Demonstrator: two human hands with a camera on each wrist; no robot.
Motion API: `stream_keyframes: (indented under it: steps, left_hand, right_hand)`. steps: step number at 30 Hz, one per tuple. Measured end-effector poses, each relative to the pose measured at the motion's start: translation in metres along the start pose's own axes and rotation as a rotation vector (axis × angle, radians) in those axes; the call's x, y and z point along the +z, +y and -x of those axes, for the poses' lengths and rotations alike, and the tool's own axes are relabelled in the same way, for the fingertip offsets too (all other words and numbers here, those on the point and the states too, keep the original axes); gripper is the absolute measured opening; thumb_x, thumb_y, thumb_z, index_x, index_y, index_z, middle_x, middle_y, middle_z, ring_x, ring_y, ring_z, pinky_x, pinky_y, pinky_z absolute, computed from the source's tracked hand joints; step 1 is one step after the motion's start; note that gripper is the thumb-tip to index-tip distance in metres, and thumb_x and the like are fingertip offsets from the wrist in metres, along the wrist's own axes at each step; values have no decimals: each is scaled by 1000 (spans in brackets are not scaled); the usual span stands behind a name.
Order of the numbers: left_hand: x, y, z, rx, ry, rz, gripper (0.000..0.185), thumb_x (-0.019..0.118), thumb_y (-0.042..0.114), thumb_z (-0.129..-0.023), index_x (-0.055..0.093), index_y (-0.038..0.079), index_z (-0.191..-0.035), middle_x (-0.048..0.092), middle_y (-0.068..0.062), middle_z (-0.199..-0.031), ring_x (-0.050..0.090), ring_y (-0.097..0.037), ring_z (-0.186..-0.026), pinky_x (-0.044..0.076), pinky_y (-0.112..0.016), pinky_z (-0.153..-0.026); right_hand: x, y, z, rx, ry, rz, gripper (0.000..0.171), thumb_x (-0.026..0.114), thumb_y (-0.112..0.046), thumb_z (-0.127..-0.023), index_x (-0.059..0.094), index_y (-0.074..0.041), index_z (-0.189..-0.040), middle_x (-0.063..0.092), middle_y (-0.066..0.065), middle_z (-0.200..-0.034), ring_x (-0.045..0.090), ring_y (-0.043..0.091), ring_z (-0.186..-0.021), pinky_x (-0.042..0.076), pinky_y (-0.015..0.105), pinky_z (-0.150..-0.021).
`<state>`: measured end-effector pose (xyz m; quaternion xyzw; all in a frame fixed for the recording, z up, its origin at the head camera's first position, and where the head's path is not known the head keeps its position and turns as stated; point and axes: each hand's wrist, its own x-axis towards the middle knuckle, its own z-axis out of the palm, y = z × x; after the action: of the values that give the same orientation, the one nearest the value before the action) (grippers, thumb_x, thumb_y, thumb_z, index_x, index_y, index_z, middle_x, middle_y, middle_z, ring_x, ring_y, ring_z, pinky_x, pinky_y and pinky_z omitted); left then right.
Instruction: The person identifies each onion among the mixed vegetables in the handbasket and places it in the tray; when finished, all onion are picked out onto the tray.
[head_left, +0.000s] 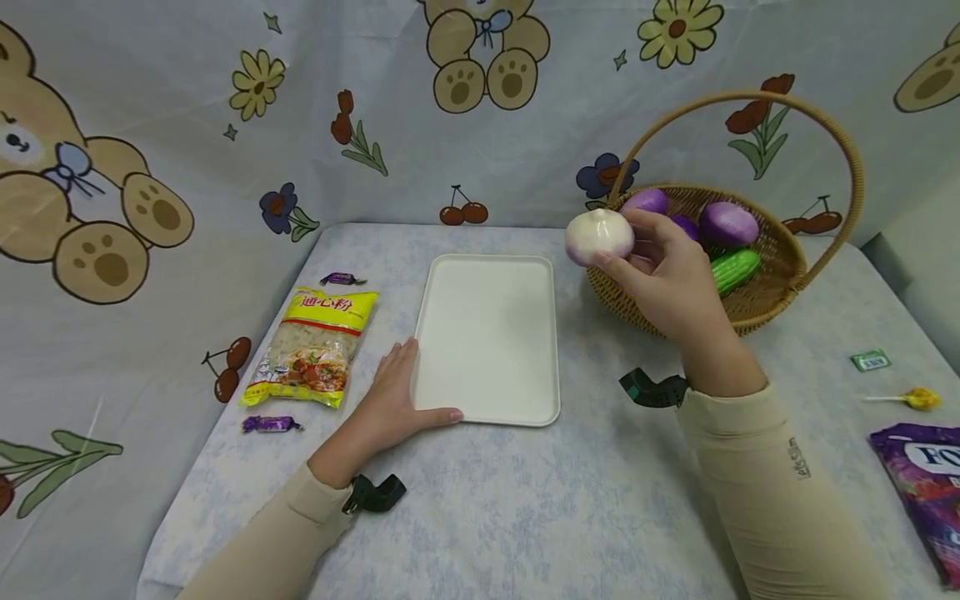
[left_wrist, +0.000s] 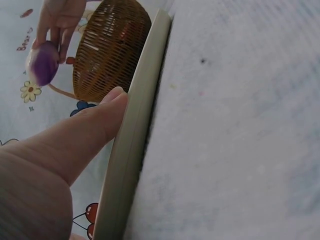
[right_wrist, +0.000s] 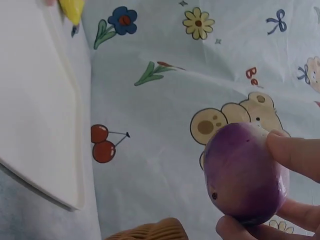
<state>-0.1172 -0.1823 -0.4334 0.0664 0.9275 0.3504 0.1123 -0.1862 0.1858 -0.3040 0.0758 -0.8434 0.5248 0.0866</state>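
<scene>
My right hand holds a round, white-and-purple vegetable between thumb and fingers, in front of the wicker basket's left rim. In the right wrist view the vegetable's purple side shows. A shallow white tray lies mid-table. My left hand rests at its near left corner, fingers along the left edge and the straight thumb on the near edge. The left wrist view shows that thumb touching the tray's side. Inside the basket are several purple vegetables and a green cucumber-like one.
Left of the tray lies a yellow bag of pasta, with purple-wrapped candies above and below it. At the right are a green packet, a yellow lollipop and a purple bag. The basket's handle stands upright.
</scene>
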Motion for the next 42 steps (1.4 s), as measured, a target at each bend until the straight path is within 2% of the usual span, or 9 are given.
stream_keyframes:
  steps: [5,10,16,22,27,31,42]
  left_hand:
    - [1,-1,0,3,-5,-7,143,86,71,-74,3,3,-169,1,-18,-174,-7,-34,-158,5,-58,-124]
    - [0,-2,0,6,1,-7,143,86,71,-74,3,3,-169,2,-18,-174,-6,-34,-158,6,-59,-124]
    - [-2,0,0,16,5,-11,143,86,71,-74,4,2,-168,3,-18,-173,-5,-33,-158,7,-57,-124]
    - [-3,1,0,36,1,-24,143,86,71,-74,5,-1,-167,4,-21,-173,-5,-34,-158,5,-57,-125]
    - [-2,1,1,28,0,-19,142,85,71,-75,4,1,-168,4,-19,-173,-5,-33,-158,6,-56,-125]
    - [-1,0,1,11,-6,-8,141,85,71,-75,3,3,-169,2,-17,-174,-6,-32,-158,7,-57,-124]
    - [-2,0,1,21,2,-15,143,85,72,-74,4,1,-168,3,-19,-173,-5,-35,-158,8,-58,-124]
  right_hand:
    - [14,0,14,-103,-92,37,62,84,-15,-93,56,-1,-147,60,14,-139,65,30,-121,54,30,-97]
    - [27,11,29,-160,-219,42,59,86,-15,-92,58,0,-142,62,13,-136,68,29,-118,54,35,-97]
    - [42,26,45,-179,-335,-42,58,90,-11,-87,61,0,-136,64,10,-131,68,29,-114,56,35,-96]
    - [56,42,55,-178,-434,-122,58,95,-7,-80,65,-1,-129,68,9,-126,69,31,-112,58,40,-94]
    - [64,53,58,-125,-505,-143,57,96,-10,-78,67,-2,-127,69,10,-125,68,35,-112,58,41,-92]
    - [67,58,59,-83,-534,-152,57,97,-11,-78,68,-4,-127,69,9,-124,69,35,-112,59,39,-92]
    - [70,64,59,-80,-589,-147,55,94,-9,-81,67,1,-127,68,13,-127,67,34,-118,55,43,-99]
